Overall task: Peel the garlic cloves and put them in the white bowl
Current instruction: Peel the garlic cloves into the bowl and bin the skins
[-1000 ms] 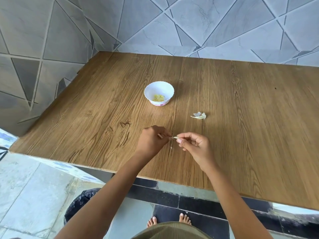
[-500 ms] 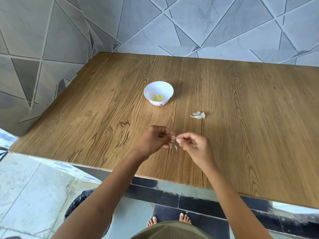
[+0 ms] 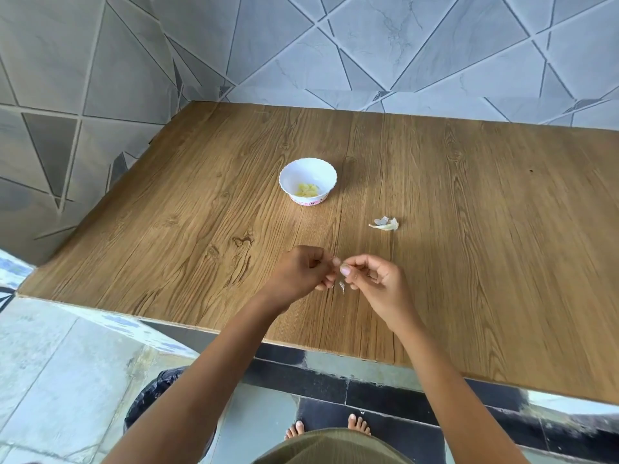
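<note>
Wooden table [image 3: 485,279], front edge: left hand [image 3: 298,274] and right hand [image 3: 376,283] pinch garlic clove [image 3: 338,262]

Worktop [image 3: 469,229]: warm brown wood grain with darker knots and streaks.
White bowl [image 3: 294,174]: white, with a pink printed band round the foot.
Peeled cloves [image 3: 308,190]: pale yellow.
Garlic clove [image 3: 337,262]: seems whitish, too small to be sure.
Garlic skins [image 3: 385,224]: cream and translucent white.
Wall [image 3: 368,45]: grey marbled tiles, dark lines forming triangles.
Floor [image 3: 67,363]: pale grey tiles, with a dark slate band.
Bag [image 3: 157,393]: glossy black.
Garment [image 3: 331,447]: olive green.
</note>
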{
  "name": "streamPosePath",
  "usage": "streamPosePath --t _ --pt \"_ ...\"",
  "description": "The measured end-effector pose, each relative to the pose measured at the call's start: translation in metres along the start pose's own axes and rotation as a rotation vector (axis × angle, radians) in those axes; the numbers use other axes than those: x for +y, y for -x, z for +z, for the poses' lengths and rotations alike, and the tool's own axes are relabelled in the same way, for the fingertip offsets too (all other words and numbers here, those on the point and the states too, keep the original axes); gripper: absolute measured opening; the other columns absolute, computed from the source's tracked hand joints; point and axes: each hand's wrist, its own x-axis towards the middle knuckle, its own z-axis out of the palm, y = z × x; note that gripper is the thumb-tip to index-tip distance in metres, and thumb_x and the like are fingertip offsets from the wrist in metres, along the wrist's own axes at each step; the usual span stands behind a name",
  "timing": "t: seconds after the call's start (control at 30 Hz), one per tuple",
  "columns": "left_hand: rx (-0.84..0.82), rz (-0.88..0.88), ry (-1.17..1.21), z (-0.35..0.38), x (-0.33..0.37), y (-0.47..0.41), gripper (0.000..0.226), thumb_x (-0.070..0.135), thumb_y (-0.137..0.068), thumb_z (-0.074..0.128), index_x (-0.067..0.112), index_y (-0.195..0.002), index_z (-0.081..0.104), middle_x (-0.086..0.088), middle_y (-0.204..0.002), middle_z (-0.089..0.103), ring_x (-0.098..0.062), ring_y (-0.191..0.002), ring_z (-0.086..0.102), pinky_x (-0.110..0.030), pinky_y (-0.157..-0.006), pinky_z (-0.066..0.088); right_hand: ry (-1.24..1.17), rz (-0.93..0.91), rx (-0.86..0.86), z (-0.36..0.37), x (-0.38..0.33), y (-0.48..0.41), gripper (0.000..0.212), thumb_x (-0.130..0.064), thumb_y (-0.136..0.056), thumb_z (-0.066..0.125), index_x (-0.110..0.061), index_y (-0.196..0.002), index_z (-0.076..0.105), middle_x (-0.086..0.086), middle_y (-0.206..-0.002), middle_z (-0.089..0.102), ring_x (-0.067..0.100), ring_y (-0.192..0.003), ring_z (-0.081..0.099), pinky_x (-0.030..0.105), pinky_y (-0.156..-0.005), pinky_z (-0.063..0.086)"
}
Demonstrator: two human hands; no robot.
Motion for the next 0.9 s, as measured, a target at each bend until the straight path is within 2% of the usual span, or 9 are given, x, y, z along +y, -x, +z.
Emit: streamPosePath --t 0.1,0.3,0.43,0.5,0.57,0.63,0.7,0.77,0.9 --pt "-0.002 -0.005 0.069 -0.001 0.002 0.002 0.021 0.02 -0.094 0.057 0.009 -0.078 0.066 -0.005 -0.07 0.064 -0.011 -0.065 0.062 -0.02 -0.061 0.05 0.026 -0.016 -0.012 0.002 0.001 0.0 0.011 -0.008 -0.089 0.062 -0.018 -0.087 0.067 0.001 -0.075 0.068 0.008 -0.066 0.063 0.023 -0.063 0.054" --pt "-0.006 0.04 0.105 -0.006 0.002 0.006 0.006 0.008 -0.087 0.065 0.002 -0.089 0.066 -0.008 -0.074 0.066 -0.011 -0.067 0.063 -0.02 -0.067 0.053 0.042 -0.014 -0.019 0.004 0.002 -0.002 0.01 -0.002 -0.091 0.057 -0.001 -0.091 0.067 0.007 -0.076 0.068 0.005 -0.066 0.063 0.019 -0.061 0.052" --pt "0.076 -0.002 0.064 -0.014 -0.006 -0.003 0.008 0.006 -0.089 0.062 0.001 -0.088 0.067 -0.005 -0.071 0.065 -0.012 -0.065 0.06 -0.024 -0.064 0.051 0.151 -0.021 0.019 0.006 0.0 0.0 0.02 0.001 -0.094 0.05 -0.008 -0.098 0.068 0.0 -0.088 0.07 0.004 -0.077 0.065 0.016 -0.069 0.051" --pt "0.232 0.015 -0.086 -0.026 -0.014 -0.013 0.009 0.012 -0.087 0.066 0.004 -0.085 0.069 -0.003 -0.069 0.063 -0.012 -0.062 0.055 -0.025 -0.063 0.046 0.385 -0.112 0.088 0.005 0.005 0.004 0.024 -0.005 -0.095 0.048 -0.008 -0.108 0.067 -0.001 -0.101 0.07 0.008 -0.092 0.066 0.019 -0.079 0.052" --pt "0.392 0.054 -0.308 -0.039 -0.02 -0.022 0.008 0.016 -0.085 0.069 0.008 -0.083 0.07 0.005 -0.069 0.061 -0.005 -0.057 0.05 -0.013 -0.058 0.039 0.646 -0.145 0.139 0.003 0.014 0.01 0.034 -0.022 -0.095 0.046 -0.009 -0.121 0.062 0.003 -0.116 0.067 0.016 -0.107 0.062 0.03 -0.089 0.051" --pt "0.487 0.059 -0.434 -0.049 -0.023 -0.03 0.005 0.015 -0.084 0.068 0.011 -0.084 0.072 0.005 -0.073 0.063 -0.005 -0.06 0.051 -0.014 -0.055 0.038 0.845 -0.134 0.141 0.002 0.025 0.018 0.047 -0.034 -0.093 0.039 -0.009 -0.129 0.058 0.008 -0.128 0.061 0.023 -0.12 0.056 0.042 -0.1 0.046" --pt "0.517 0.058 -0.507 -0.054 -0.028 -0.036 0.006 0.013 -0.084 0.066 0.011 -0.084 0.073 -0.001 -0.078 0.068 -0.014 -0.067 0.056 -0.024 -0.06 0.044 0.983 -0.12 0.125 0.004 0.032 0.022 0.05 -0.035 -0.093 0.034 -0.01 -0.131 0.055 0.01 -0.137 0.053 0.027 -0.129 0.048 0.046 -0.108 0.036" --pt "0.492 0.093 -0.606 -0.055 -0.035 -0.039 0.008 0.01 -0.084 0.065 0.007 -0.086 0.073 -0.007 -0.082 0.069 -0.022 -0.071 0.06 -0.03 -0.063 0.046 1.05 -0.1 0.116 0.005 0.035 0.024 0.049 -0.034 -0.095 0.034 -0.011 -0.132 0.054 0.009 -0.141 0.049 0.026 -0.132 0.044 0.043 -0.11 0.029" --pt "0.484 0.257 -0.698 -0.049 -0.039 -0.032 0.018 -0.002 -0.08 0.061 0.003 -0.093 0.072 -0.014 -0.091 0.069 -0.031 -0.071 0.065 -0.032 -0.062 0.051 1.036 -0.072 0.098 0.006 0.033 0.024 0.049 -0.035 -0.095 0.033 -0.012 -0.134 0.052 0.008 -0.144 0.045 0.024 -0.135 0.04 0.04 -0.112 0.022"
